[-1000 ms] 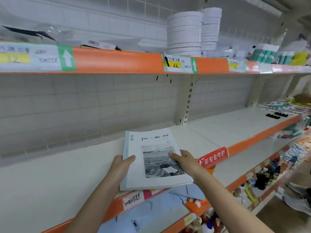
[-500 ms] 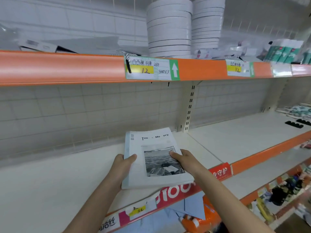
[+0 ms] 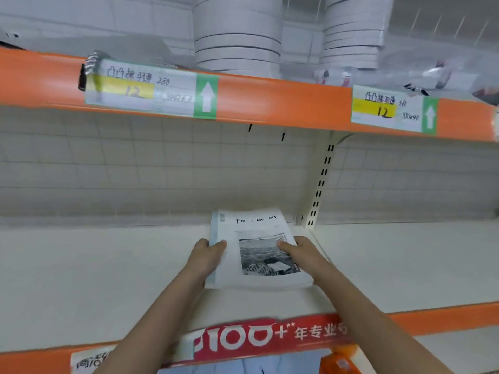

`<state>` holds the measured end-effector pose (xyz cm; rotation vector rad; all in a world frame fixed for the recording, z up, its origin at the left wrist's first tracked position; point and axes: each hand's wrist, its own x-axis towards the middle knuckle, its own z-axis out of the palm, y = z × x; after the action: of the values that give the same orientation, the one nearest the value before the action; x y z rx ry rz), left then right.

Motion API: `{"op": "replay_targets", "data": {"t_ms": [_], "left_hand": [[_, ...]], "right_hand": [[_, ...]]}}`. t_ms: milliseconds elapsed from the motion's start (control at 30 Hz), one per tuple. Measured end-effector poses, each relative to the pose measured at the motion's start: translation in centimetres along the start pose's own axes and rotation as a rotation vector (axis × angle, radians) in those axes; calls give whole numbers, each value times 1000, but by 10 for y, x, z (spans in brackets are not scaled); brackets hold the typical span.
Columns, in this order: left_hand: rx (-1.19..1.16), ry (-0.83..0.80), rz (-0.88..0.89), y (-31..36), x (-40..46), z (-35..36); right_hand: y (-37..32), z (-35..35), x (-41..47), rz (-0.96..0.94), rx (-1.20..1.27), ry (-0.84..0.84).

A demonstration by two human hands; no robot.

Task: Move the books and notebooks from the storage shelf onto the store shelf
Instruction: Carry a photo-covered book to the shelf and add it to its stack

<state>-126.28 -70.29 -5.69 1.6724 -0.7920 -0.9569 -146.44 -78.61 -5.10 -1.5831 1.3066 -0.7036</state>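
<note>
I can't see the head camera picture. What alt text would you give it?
Two hands, left hand and right hand, hold a stack of notebooks by its sides over a bare cream store shelf. Above, an orange-edged shelf carries handwritten price labels and stacked white round boxes.

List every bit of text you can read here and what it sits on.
"Tim", "Me", "ory": cover of the stack of notebooks, partly faded.
"12", "380": left price tag; other writing blurred.
"12": right price tag; rest unclear.
"100+" with Chinese characters: red strip on the shelf edge.
</note>
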Motion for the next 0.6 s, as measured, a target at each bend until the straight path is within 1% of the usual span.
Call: {"op": "replay_targets", "data": {"t_ms": [133, 267, 500, 600], "left_hand": [[118, 89, 4, -6, 12, 15], [302, 156, 29, -5, 22, 27], [700, 234, 104, -7, 29, 37], [856, 266, 121, -8, 28, 39]], "right_hand": [[16, -1, 22, -32, -110, 39], [22, -1, 37, -91, -280, 75], [23, -1, 42, -126, -621, 110], [24, -1, 42, -142, -692, 114]]}}
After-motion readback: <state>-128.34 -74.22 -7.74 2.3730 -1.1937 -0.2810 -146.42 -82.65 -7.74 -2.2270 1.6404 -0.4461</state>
